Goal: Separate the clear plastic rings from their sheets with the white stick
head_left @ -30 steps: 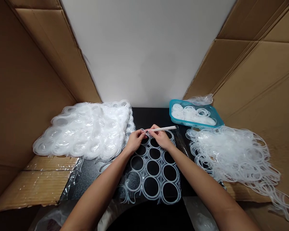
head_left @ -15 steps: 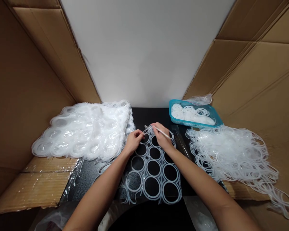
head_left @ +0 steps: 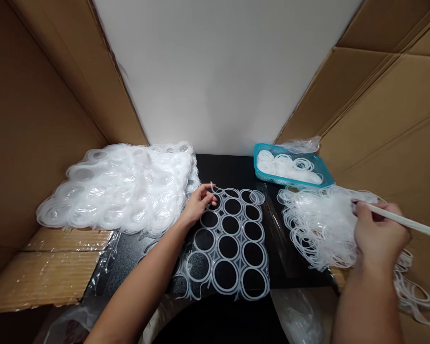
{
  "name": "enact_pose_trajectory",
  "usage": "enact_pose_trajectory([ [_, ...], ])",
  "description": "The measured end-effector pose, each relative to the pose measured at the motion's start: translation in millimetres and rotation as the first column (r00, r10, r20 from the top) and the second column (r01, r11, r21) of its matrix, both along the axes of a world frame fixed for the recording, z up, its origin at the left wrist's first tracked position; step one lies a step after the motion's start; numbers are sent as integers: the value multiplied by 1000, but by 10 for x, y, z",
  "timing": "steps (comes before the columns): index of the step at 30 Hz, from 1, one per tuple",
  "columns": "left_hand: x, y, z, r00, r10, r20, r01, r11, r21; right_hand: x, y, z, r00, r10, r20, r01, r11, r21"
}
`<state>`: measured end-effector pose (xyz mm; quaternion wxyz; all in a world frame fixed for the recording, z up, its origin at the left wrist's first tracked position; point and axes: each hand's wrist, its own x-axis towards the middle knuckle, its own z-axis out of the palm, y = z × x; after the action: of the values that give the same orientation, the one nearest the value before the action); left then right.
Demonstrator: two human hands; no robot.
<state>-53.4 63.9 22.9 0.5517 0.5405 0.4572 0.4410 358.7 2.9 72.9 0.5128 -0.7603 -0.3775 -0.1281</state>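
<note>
In front of me on the black table lies a translucent sheet of joined rings (head_left: 228, 246), with round openings showing the table through them. My left hand (head_left: 197, 204) is at the sheet's far left corner, its index finger stretched to a thin curled strip of the edge and its thumb apart. Off to the right, my right hand (head_left: 380, 234) is closed around a slim white stick (head_left: 410, 221), above a loose pile of ring-shaped scrap webbing (head_left: 318, 224). One loose ring (head_left: 257, 197) overlaps the far right corner of the sheet.
A thick stack of similar white ring sheets (head_left: 129, 191) sits at the left. Behind, to the right, a blue plastic basket (head_left: 326, 174) holds several white rings, with a crumpled clear bag (head_left: 303, 144) beside it. Cardboard walls (head_left: 387, 100) flank the table on both sides.
My right hand has moved from the sheet's far edge out to the right, carrying the white stick over the scrap pile. My left hand stays at the corner, its fingers now more spread.
</note>
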Motion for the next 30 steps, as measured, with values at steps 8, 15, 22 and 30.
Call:
enact_pose_trajectory([
  [8, -24, 15, 89, 999, -46, 15, 46, 998, -41, -469, 82, -60, 959, 200, 200, -211, 977, 36],
  [15, -60, 21, 20, 941, 140, -309, -110, 988, 112, -1364, 619, -552, 460, 610, -646, -849, 516, -117],
  [22, 151, -132, 44, 575, 298, -762, 218, 842, 494, -1268, 602, -706, 262, 586, -767, -840, 529, 118],
  [30, 441, -124, -109, 493, 136, -859, 366, 864, 347, -1060, 472, -342, 672, 644, -365, -678, 733, 46],
])
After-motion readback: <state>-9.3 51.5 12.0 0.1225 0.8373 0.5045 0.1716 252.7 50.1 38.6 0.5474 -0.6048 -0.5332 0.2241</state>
